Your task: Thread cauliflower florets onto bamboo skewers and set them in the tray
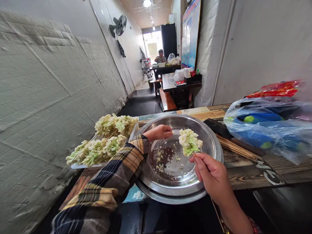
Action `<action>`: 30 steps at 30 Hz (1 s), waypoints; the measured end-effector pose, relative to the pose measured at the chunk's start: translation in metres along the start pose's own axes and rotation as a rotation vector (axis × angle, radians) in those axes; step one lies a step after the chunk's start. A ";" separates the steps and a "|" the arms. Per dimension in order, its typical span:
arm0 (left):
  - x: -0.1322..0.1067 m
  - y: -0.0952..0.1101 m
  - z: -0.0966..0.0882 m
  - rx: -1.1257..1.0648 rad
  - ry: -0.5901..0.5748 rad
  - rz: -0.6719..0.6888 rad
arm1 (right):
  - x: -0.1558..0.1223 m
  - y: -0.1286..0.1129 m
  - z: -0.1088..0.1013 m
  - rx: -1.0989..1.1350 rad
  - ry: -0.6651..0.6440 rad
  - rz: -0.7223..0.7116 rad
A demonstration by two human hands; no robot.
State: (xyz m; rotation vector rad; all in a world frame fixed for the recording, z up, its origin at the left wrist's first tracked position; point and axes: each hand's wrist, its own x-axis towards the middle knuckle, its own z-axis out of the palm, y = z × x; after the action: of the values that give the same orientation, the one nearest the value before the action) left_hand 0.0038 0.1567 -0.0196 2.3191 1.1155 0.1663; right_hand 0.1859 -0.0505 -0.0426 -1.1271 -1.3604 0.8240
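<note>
My right hand (pixel 211 173) pinches a thin wooden skewer (pixel 217 214) whose stick runs down past the wrist. Cauliflower florets (pixel 190 142) are threaded on its upper end, held above a wide metal basin (pixel 177 190). My left hand (pixel 161 132) reaches over the far left part of the basin, fingers curled together; whatever may be between them is too small to make out. Cauliflower crumbs (pixel 161 160) lie scattered on the basin's bottom. Left of the basin, a white tray (pixel 91 166) carries several piled cauliflower skewers (pixel 105 149), partly covered by my left sleeve.
Bare wooden skewers (pixel 238 148) lie on the wooden table (pixel 243 174) to the right. Behind them sits a clear plastic bag (pixel 261 125) with blue and green contents, near a red package (pixel 278 89). Farther off are another table (pixel 170 82), a bench (pixel 167 99) and a seated person (pixel 160 58).
</note>
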 end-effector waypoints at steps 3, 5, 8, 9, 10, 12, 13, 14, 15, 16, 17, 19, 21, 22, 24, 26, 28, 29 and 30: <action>-0.031 0.020 -0.006 -0.379 -0.009 0.061 | 0.001 0.001 0.000 0.018 0.009 0.002; -0.052 0.030 -0.006 -0.597 0.031 0.069 | 0.002 0.002 0.000 0.023 0.010 0.003; -0.074 0.041 -0.003 -0.774 0.088 0.023 | 0.002 0.003 0.001 0.018 0.014 0.007; -0.078 0.044 -0.001 -0.837 0.091 0.011 | 0.001 0.004 0.002 0.016 0.015 0.005; -0.082 0.047 0.001 -0.890 0.090 0.005 | 0.001 0.004 0.002 0.015 0.014 0.001; -0.086 0.052 0.005 -0.953 0.087 0.010 | 0.001 0.005 0.003 0.008 0.003 -0.005; -0.088 0.055 0.007 -0.975 0.090 0.014 | 0.001 0.006 0.003 0.000 -0.003 -0.008; -0.089 0.058 0.009 -0.998 0.098 0.016 | 0.001 0.007 0.004 -0.008 -0.007 -0.012; -0.091 0.061 0.011 -1.028 0.110 0.020 | 0.001 0.007 0.004 -0.015 -0.009 -0.015; -0.092 0.063 0.013 -1.070 0.119 0.022 | 0.002 0.007 0.004 -0.020 -0.012 -0.016; -0.094 0.065 0.015 -1.120 0.124 0.019 | 0.002 0.007 0.004 -0.023 -0.014 -0.017; -0.098 0.068 0.018 -1.225 0.127 0.011 | 0.002 0.005 0.005 -0.026 -0.018 -0.018; -0.102 0.069 0.020 -1.282 0.141 0.021 | 0.001 0.002 0.005 -0.037 -0.025 -0.027; -0.103 0.069 0.021 -1.289 0.157 0.032 | 0.000 0.000 0.005 -0.044 -0.035 -0.032; -0.107 0.070 0.023 -1.284 0.197 0.055 | -0.001 -0.004 0.005 -0.053 -0.068 -0.040; -0.109 0.070 0.024 -1.278 0.233 0.061 | -0.002 -0.005 0.004 -0.065 -0.109 -0.046; -0.110 0.070 0.024 -1.281 0.269 0.065 | -0.001 -0.005 0.005 -0.083 -0.136 -0.064; -0.110 0.070 0.024 -1.285 0.290 0.067 | -0.001 -0.004 0.005 -0.093 -0.147 -0.076; -0.110 0.069 0.024 -1.286 0.312 0.068 | 0.000 -0.004 0.005 -0.104 -0.161 -0.085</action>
State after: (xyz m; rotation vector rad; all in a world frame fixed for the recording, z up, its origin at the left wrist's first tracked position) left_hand -0.0120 0.0291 0.0109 1.1700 0.6836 0.9698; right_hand 0.1803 -0.0510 -0.0399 -1.0930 -1.5897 0.8027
